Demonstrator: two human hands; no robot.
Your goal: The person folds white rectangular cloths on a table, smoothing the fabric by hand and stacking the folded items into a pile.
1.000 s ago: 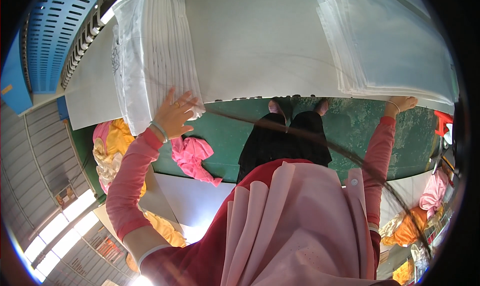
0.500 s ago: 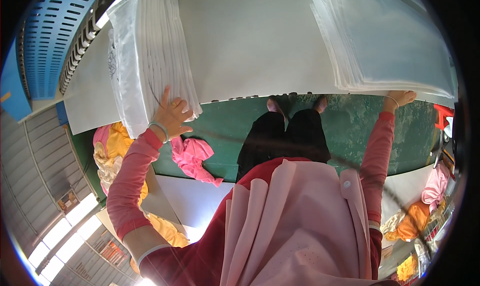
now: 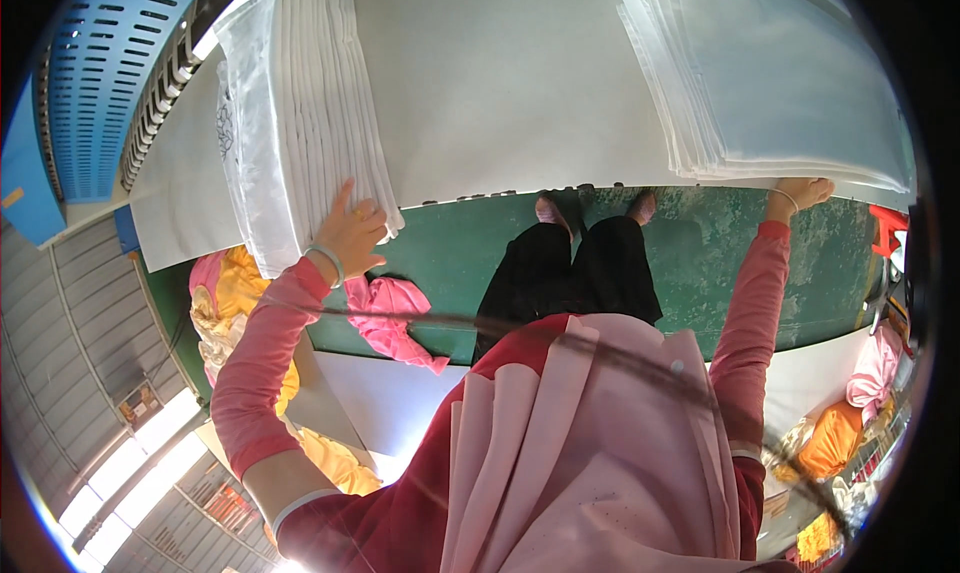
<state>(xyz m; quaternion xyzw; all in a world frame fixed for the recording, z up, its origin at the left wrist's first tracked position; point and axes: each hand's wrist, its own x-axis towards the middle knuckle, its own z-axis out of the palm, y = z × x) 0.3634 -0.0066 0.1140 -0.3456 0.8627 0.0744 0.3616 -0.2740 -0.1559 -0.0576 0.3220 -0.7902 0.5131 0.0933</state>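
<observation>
My left hand (image 3: 355,228) lies on the near corner of a tall stack of white folded sheets (image 3: 310,103), thumb raised and fingers spread over its edge. The stack sits at the left of a white table (image 3: 500,83). My right hand (image 3: 800,193) reaches out to the right, with its fingers curled at the near edge of a stack of clear plastic bags (image 3: 780,73), where it meets the table's rim. Both sleeves are pink, and each wrist wears a thin band.
A blue perforated crate (image 3: 85,83) stands at the far left. Below the table lie a green floor (image 3: 450,263), a pink cloth (image 3: 395,318) and yellow and pink bundles (image 3: 235,293). A red stool (image 3: 885,228) and orange bundles (image 3: 830,438) are at the right.
My left hand has slid slightly up onto the white stack's corner and its fingers have drawn closer together. My right hand stays at the clear bags' edge.
</observation>
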